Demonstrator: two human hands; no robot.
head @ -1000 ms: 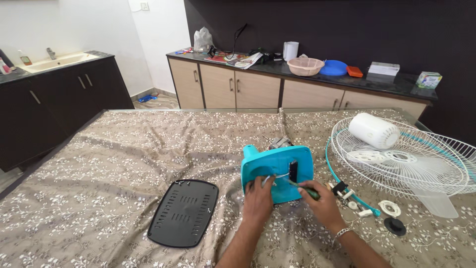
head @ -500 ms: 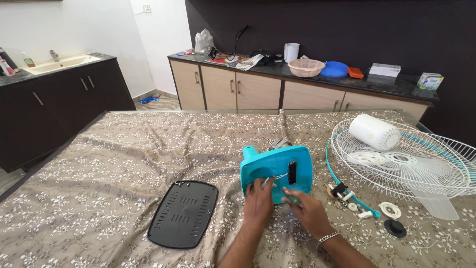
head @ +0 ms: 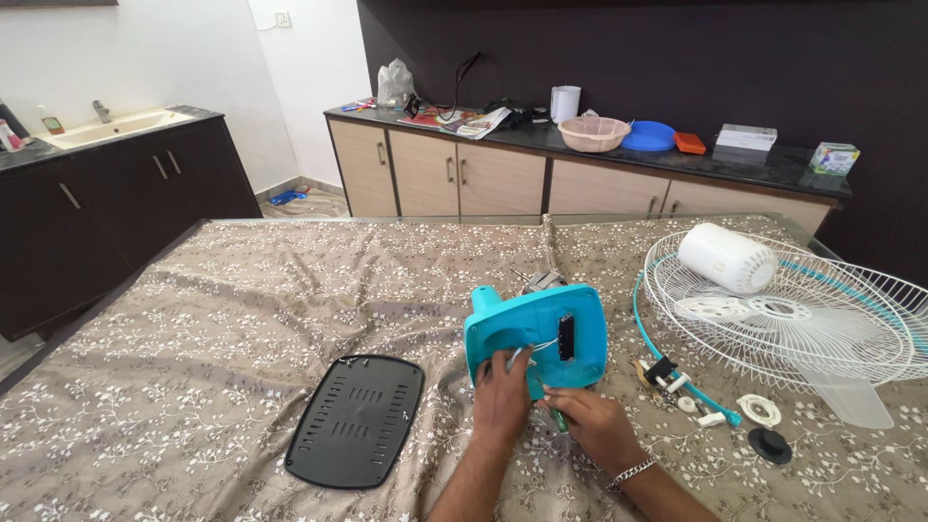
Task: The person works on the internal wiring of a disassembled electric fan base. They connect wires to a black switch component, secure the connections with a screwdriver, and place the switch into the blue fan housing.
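Right hand — now lower, nearer left

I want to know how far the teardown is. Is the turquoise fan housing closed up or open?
Open. The black cover plate lies apart on the cloth, and white wires show inside the turquoise housing.

Both forearms enter from the near edge bare, with no sleeves in sight. The right hand has a silver chain bracelet of small links sitting loosely at its wrist. The left hand shows no ring, watch or band, and neither hand wears a glove.
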